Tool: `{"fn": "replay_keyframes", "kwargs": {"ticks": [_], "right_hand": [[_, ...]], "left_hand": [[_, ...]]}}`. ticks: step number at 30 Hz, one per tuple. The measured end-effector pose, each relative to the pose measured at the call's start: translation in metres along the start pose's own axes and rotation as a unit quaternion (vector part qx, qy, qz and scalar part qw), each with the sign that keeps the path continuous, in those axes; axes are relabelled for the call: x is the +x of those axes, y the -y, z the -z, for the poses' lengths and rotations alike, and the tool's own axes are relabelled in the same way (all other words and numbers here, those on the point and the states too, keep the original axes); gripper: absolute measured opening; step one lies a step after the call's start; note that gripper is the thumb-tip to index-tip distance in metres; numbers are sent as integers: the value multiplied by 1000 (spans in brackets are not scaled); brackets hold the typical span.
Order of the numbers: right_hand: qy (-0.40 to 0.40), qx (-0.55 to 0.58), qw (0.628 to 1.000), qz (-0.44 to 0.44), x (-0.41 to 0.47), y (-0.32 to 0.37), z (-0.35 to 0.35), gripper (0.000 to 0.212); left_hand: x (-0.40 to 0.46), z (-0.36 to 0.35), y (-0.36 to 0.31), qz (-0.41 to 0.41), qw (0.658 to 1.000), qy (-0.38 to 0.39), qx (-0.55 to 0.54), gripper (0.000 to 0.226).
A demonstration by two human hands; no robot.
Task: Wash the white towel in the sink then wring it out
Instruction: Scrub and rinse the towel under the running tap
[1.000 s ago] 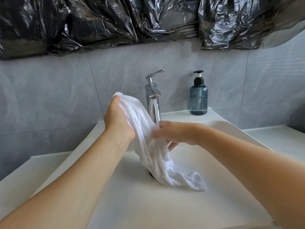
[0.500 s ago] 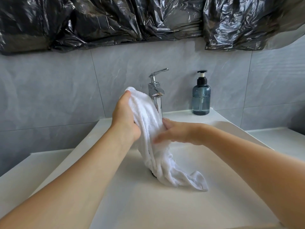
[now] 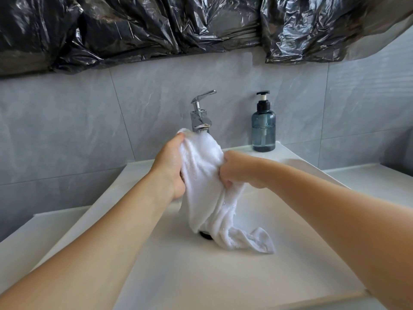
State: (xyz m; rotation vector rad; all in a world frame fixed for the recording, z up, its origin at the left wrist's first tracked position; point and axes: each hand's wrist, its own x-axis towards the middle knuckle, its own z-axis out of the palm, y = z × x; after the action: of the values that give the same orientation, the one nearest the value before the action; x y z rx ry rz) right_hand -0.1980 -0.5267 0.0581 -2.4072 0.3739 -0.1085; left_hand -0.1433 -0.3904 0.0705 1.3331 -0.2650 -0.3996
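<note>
The white towel (image 3: 202, 182) hangs bunched over the white sink (image 3: 257, 278), its top right under the chrome faucet (image 3: 200, 117) spout. My left hand (image 3: 171, 166) grips the towel's upper left side. My right hand (image 3: 237, 172) grips a fold on its right side, fingers curled into the cloth. The towel's lower end trails on the basin floor to the right, partly covering the dark drain (image 3: 205, 235). The cloth looks wet.
A blue-grey pump soap bottle (image 3: 263, 128) stands on the sink's back ledge, right of the faucet. Grey wall tiles rise behind. Black plastic sheeting (image 3: 178, 25) hangs above. White counter (image 3: 368, 180) extends on both sides.
Both hands moved the towel to the right, under the faucet spout. My right hand went from lying flat against the cloth to gripping a fold of it.
</note>
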Motion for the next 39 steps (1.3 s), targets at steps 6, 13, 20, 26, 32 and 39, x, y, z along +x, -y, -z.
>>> {"fn": "replay_keyframes", "kwargs": {"ticks": [6, 13, 20, 26, 32, 39], "right_hand": [[-91, 98, 989, -54, -2, -1, 11, 19], [-125, 216, 965, -81, 6, -10, 18, 14], [-41, 294, 951, -90, 4, -4, 17, 34], [125, 221, 967, -13, 4, -9, 10, 55], [42, 167, 985, -6, 4, -9, 13, 49], [-96, 317, 942, -51, 7, -8, 22, 38]], "left_hand": [[-2, 2, 5, 6, 997, 53, 51, 23], [3, -6, 18, -29, 989, 52, 132, 68], [12, 4, 25, -31, 983, 7, 181, 27], [13, 1, 23, -49, 994, -27, 90, 17], [18, 4, 25, -35, 991, -49, 123, 32], [10, -1, 19, -29, 984, 29, 173, 50]]}}
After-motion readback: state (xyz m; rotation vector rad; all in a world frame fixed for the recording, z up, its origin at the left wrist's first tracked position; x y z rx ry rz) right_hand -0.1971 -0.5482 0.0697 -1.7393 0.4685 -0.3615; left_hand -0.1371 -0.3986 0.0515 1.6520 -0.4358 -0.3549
